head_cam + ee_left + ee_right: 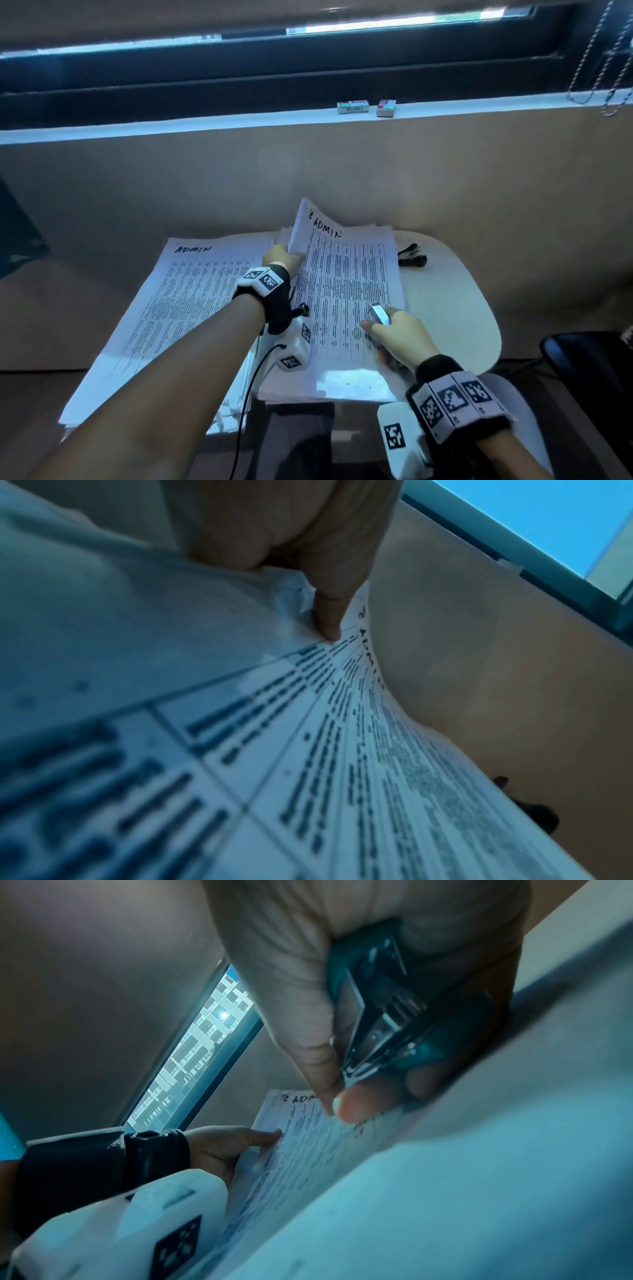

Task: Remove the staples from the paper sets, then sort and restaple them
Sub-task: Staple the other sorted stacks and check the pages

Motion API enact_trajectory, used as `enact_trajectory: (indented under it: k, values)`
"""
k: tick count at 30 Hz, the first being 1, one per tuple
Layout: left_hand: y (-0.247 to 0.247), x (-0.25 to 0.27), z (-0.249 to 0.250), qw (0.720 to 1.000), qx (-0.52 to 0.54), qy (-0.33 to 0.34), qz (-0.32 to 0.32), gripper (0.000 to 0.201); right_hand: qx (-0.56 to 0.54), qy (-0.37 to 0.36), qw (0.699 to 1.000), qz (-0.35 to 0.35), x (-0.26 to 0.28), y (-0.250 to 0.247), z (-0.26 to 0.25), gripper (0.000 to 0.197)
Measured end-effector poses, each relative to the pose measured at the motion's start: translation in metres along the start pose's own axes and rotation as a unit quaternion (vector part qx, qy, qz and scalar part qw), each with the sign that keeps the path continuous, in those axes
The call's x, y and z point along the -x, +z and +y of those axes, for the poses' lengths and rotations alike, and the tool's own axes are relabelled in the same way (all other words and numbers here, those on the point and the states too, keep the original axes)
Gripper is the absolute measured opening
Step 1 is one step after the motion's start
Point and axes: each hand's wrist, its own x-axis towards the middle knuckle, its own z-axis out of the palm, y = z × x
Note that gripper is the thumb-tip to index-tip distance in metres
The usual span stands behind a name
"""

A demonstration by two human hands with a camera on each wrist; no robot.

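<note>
Two stacks of printed sheets marked "ADMIN" lie on a small white table (455,298). My left hand (286,257) pinches the left edge of the right paper set (346,281) near its top corner, and the upper sheets curl up there. In the left wrist view a fingertip (329,623) presses on the printed sheet (342,750). In the right wrist view the left hand's thumb (263,1135) lies on the paper's edge (308,1139). My right hand (394,329) rests on the same set and grips a small metal stapler (379,313) (383,1001).
The left paper stack (178,298) overhangs the table's left side. A small black tool (412,256) lies on the table right of the papers. Two small boxes (352,107) (386,108) stand on the windowsill. A dark seat (589,363) is at the right.
</note>
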Motion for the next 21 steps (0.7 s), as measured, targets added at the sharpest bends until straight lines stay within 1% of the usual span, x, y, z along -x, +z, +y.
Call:
enact_trajectory:
  k: [3, 5, 7, 8, 9, 10, 11, 12, 13, 14, 16, 18, 19, 21]
  values:
    - [-0.003, 0.002, -0.002, 0.998, 0.063, 0.014, -0.009, 0.038, -0.006, 0.006, 1.0, -0.008, -0.001, -0.001, -0.002, 0.016]
    - [-0.007, 0.006, -0.001, 0.992, 0.121, 0.03, -0.012, 0.038, -0.002, 0.023, 0.999, -0.037, -0.003, -0.006, -0.005, 0.012]
    - [-0.015, 0.014, 0.002, 0.976, 0.203, 0.074, -0.029, 0.036, -0.01, 0.039, 0.996, -0.076, -0.004, -0.02, -0.01, 0.016]
    - [-0.02, 0.021, 0.004, 0.963, 0.244, 0.102, -0.045, 0.035, -0.029, 0.037, 0.996, -0.077, -0.004, -0.03, -0.014, 0.018]
    - [-0.027, 0.028, 0.006, 0.95, 0.279, 0.127, -0.061, 0.032, -0.048, 0.022, 0.997, -0.056, -0.003, -0.041, -0.019, 0.014]
    - [-0.034, 0.036, 0.009, 0.939, 0.3, 0.155, -0.072, 0.026, -0.072, -0.004, 0.997, -0.019, -0.002, -0.053, -0.025, 0.01]
    - [-0.04, 0.044, 0.012, 0.93, 0.312, 0.179, -0.08, 0.017, -0.097, -0.029, 0.994, 0.033, 0.0, -0.065, -0.032, 0.013]
    - [-0.046, 0.051, 0.017, 0.922, 0.321, 0.198, -0.085, 0.009, -0.13, -0.055, 0.986, 0.091, 0.001, -0.076, -0.04, 0.016]
    - [-0.052, 0.057, 0.021, 0.915, 0.332, 0.208, -0.09, 0.006, -0.159, -0.086, 0.974, 0.139, 0.002, -0.085, -0.049, 0.016]
    - [-0.057, 0.063, 0.026, 0.909, 0.343, 0.215, -0.099, 0.007, -0.171, -0.12, 0.963, 0.172, 0.005, -0.092, -0.059, 0.013]
    - [-0.068, 0.076, 0.033, 0.895, 0.355, 0.241, -0.12, 0.012, -0.19, -0.171, 0.947, 0.194, 0.011, -0.103, -0.078, 0.013]
    - [-0.077, 0.088, 0.04, 0.88, 0.36, 0.283, -0.128, 0.016, -0.247, -0.201, 0.928, 0.193, 0.017, -0.11, -0.093, 0.017]
    - [-0.081, 0.093, 0.044, 0.876, 0.356, 0.304, -0.118, 0.017, -0.262, -0.216, 0.918, 0.205, 0.019, -0.111, -0.099, 0.017]
    - [-0.085, 0.102, 0.05, 0.872, 0.339, 0.349, -0.059, 0.017, -0.255, -0.244, 0.896, 0.268, 0.029, -0.11, -0.11, 0.014]
